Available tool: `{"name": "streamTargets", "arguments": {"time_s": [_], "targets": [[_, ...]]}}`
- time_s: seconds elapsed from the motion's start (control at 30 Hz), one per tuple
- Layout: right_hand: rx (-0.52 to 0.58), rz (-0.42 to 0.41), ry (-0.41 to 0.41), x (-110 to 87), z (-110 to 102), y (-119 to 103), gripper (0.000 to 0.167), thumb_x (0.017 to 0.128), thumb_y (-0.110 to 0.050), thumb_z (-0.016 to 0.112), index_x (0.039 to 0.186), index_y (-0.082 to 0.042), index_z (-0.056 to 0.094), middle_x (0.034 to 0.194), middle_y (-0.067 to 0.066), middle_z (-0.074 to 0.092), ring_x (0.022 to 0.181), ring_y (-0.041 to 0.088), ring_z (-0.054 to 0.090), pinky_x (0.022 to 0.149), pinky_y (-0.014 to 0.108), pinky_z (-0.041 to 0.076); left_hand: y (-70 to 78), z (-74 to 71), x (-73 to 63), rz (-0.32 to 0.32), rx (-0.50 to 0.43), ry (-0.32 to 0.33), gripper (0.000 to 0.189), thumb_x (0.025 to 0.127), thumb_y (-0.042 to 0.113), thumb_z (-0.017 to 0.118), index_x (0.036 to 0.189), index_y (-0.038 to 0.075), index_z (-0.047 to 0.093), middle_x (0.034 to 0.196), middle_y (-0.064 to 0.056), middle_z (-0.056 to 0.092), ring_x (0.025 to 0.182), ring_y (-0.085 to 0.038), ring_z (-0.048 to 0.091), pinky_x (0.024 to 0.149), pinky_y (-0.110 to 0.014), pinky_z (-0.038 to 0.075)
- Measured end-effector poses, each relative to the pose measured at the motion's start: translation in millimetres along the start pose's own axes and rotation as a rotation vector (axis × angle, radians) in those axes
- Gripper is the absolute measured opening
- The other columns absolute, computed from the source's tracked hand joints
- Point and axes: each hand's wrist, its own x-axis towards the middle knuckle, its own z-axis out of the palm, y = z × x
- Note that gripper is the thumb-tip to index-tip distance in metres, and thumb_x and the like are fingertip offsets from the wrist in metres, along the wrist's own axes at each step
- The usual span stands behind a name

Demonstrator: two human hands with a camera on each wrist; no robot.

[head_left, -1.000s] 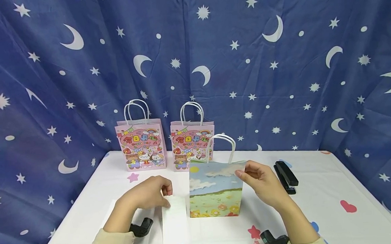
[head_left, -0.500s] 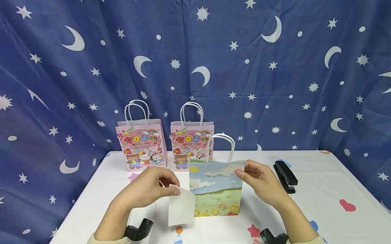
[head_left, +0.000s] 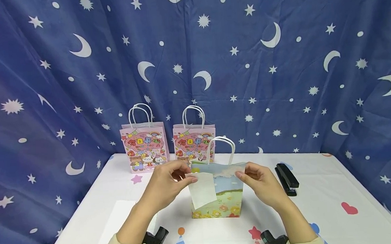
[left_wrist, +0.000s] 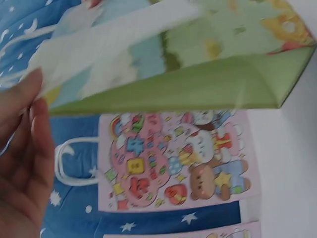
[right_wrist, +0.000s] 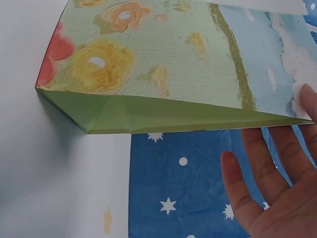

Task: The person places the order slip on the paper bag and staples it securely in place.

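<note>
A paper gift bag [head_left: 228, 200] with a painted sky, meadow and flowers stands upright, its white handles [head_left: 221, 139] raised. My right hand [head_left: 261, 181] pinches its upper right edge between thumb and fingers. With thumb and fingers my left hand [head_left: 172, 179] pinches a small white slip of paper [head_left: 202, 190], held slightly tilted across the bag's upper left front. In the left wrist view the slip [left_wrist: 114, 37] overlaps the bag's printed face, and the green side [left_wrist: 198, 89] shows. The right wrist view shows my thumb [right_wrist: 308, 101] on the bag's front, with the other fingers behind.
Two pink cartoon gift bags [head_left: 144, 147] with white handles stand at the back of the table, one partly hidden behind the painted bag. A black stapler [head_left: 287, 178] lies to the right. More white paper [head_left: 115, 218] lies at the left, partly under my left forearm.
My left hand has lifted the white slip from the table and carried it right and up, over the bag's front. My right hand keeps its pinch on the bag's edge.
</note>
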Motion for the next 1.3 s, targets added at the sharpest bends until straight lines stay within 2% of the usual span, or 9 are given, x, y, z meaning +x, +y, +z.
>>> {"name": "streamTargets", "arguments": {"time_s": [0.1,0.23,0.37,0.5,0.6,0.77,0.9,1.03,1.3], "targets": [[0.009,-0.005,-0.001,0.2,-0.2,2.1,0.018,0.102,-0.030,0.068,0.100,-0.013,0.069,0.103,0.004,0.073,0.097,0.016,0.072,0.090,0.030,0.056,-3.3,9.5,3.1,0.071,0.027,0.083,0.020,0.082,0.017,0.088,0.091,0.019,0.070,0.081,0.009,0.068,0.071,-0.002,0.062,0.067,-0.022,0.058],[0.016,-0.008,-0.001,0.6,0.3,5.6,0.018,0.102,-0.030,0.068,0.097,-0.012,0.069,0.101,0.004,0.073,0.093,0.015,0.071,0.088,0.031,0.056,-5.3,16.5,8.8,0.094,0.065,0.155,0.026,0.080,0.014,0.090,0.094,0.014,0.068,0.082,0.005,0.066,0.072,-0.004,0.062,0.066,-0.023,0.059],[0.019,0.001,0.000,0.0,1.4,8.8,0.020,0.102,-0.030,0.068,0.095,-0.011,0.068,0.099,0.005,0.073,0.090,0.016,0.070,0.086,0.030,0.056,-6.0,20.8,14.7,0.104,0.076,0.173,0.032,0.078,0.013,0.091,0.099,0.012,0.066,0.087,0.002,0.064,0.073,-0.006,0.062,0.066,-0.022,0.059],[0.037,-0.002,-0.006,-0.5,2.7,10.9,0.018,0.102,-0.029,0.067,0.100,-0.011,0.070,0.104,0.005,0.074,0.095,0.015,0.072,0.089,0.027,0.056,-6.9,24.6,19.3,0.158,0.102,0.161,0.034,0.077,0.015,0.091,0.103,0.013,0.070,0.088,0.003,0.064,0.072,-0.007,0.060,0.064,-0.020,0.056],[0.052,-0.006,-0.012,-0.2,4.1,12.0,0.017,0.102,-0.028,0.067,0.104,-0.011,0.071,0.107,0.006,0.074,0.099,0.015,0.072,0.091,0.027,0.056,-7.1,27.9,21.2,0.197,0.181,0.159,0.034,0.076,0.023,0.092,0.104,0.014,0.075,0.089,0.006,0.068,0.075,-0.009,0.059,0.066,-0.023,0.053],[0.062,-0.010,-0.022,0.3,6.4,13.1,0.017,0.102,-0.028,0.067,0.103,-0.011,0.071,0.107,0.007,0.074,0.098,0.015,0.072,0.091,0.027,0.057,-3.9,33.7,21.3,0.164,0.291,0.154,0.034,0.074,0.034,0.092,0.104,0.022,0.080,0.094,0.010,0.077,0.088,-0.012,0.062,0.074,-0.030,0.052],[0.058,-0.008,-0.026,0.2,8.2,12.5,0.017,0.102,-0.028,0.068,0.103,-0.011,0.071,0.108,0.007,0.074,0.099,0.017,0.072,0.091,0.028,0.057,0.3,38.1,19.9,0.108,0.266,0.140,0.033,0.075,0.034,0.092,0.103,0.021,0.080,0.097,0.008,0.079,0.088,-0.011,0.064,0.074,-0.030,0.052],[0.020,0.002,-0.006,-0.6,10.8,8.9,0.017,0.099,-0.030,0.071,0.108,-0.015,0.072,0.107,0.003,0.075,0.102,0.019,0.072,0.090,0.031,0.056,3.2,43.1,19.6,0.093,0.252,0.154,0.031,0.077,0.033,0.091,0.101,0.018,0.079,0.100,0.007,0.080,0.089,-0.013,0.067,0.075,-0.031,0.052],[-0.104,-0.071,0.160,-2.2,20.9,-2.2,0.024,0.087,-0.032,0.085,0.105,-0.024,0.072,0.095,-0.007,0.076,0.098,0.015,0.071,0.088,0.044,0.054,9.0,50.7,24.1,0.150,0.286,0.203,0.032,0.077,0.037,0.090,0.099,0.018,0.076,0.094,0.008,0.078,0.086,-0.012,0.069,0.075,-0.030,0.053]]}}
